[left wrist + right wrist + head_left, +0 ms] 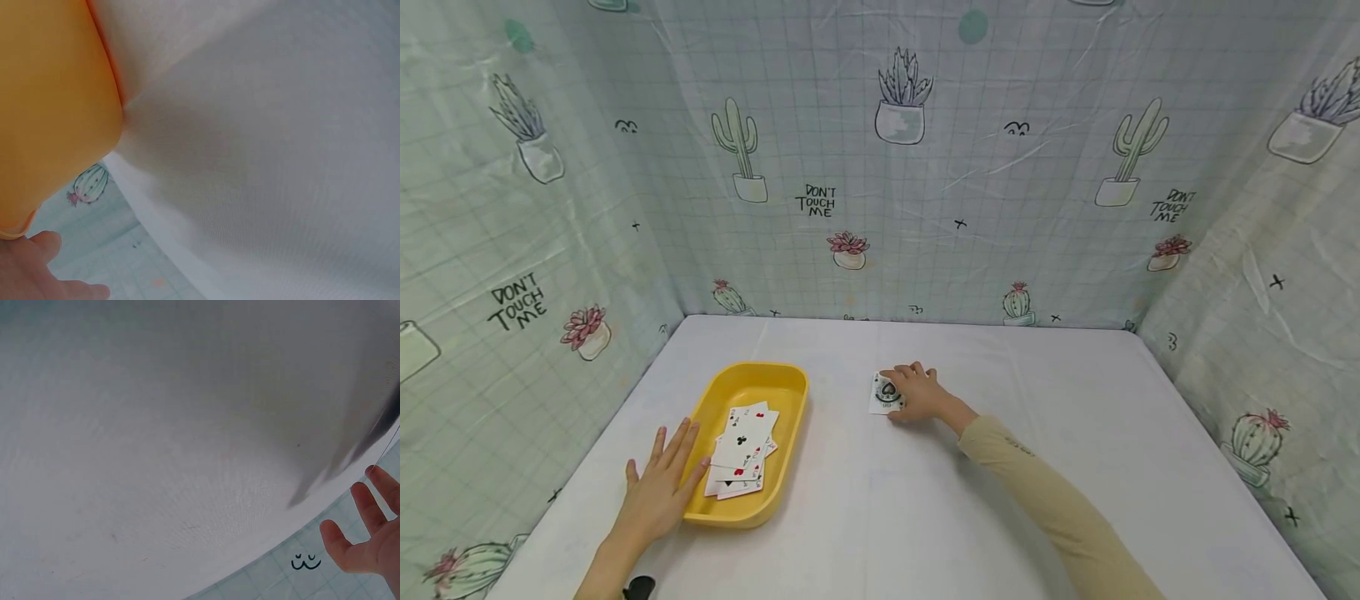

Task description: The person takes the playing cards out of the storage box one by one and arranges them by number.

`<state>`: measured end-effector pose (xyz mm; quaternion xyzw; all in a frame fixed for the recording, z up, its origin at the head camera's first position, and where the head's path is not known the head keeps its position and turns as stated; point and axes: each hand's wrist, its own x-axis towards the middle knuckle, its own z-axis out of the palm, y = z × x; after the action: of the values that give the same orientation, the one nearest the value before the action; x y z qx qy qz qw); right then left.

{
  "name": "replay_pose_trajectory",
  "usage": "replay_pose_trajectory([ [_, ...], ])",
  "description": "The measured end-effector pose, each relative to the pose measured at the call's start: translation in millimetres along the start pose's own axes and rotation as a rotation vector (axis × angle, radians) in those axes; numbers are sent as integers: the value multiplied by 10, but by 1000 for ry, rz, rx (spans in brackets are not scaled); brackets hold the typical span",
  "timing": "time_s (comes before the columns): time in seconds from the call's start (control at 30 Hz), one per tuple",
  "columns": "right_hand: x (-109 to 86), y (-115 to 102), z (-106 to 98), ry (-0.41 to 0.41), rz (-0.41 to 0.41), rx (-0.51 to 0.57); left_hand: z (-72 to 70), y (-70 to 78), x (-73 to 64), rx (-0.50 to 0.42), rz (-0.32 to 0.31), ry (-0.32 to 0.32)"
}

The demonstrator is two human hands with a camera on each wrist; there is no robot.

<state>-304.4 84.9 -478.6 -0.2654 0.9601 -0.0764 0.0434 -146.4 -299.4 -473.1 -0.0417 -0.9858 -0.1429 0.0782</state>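
In the head view, my right hand (pixel 917 393) holds a playing card (pixel 887 398) with a large ornate black spade, its thumb at the near edge and a finger at the far edge. The right wrist view shows only some fingers of that hand (pixel 369 531) and a thin card edge by one fingertip. My left hand (pixel 661 487) rests with spread, straight fingers along the left rim of a yellow tray (pixel 796 408). Several playing cards (pixel 743 442) lie face up in an overlapping pile inside the tray, a club card on top.
A white-covered table (pixel 1000 500) carries the tray on its left side. Patterned cloth (pixel 955 183) with cactus drawings hangs behind the table and at both sides. A small black object (pixel 640 587) shows beside the left wrist.
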Motion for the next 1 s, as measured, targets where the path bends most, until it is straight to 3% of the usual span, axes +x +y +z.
replay_pose_trajectory([
  [0.63, -3, 35, 5, -20, 14, -11, -17, 27, -12, -15, -18, -34],
  [1.0, -16, -99, -104, 61, -50, 15, -20, 15, -14, -12, -4, -19],
])
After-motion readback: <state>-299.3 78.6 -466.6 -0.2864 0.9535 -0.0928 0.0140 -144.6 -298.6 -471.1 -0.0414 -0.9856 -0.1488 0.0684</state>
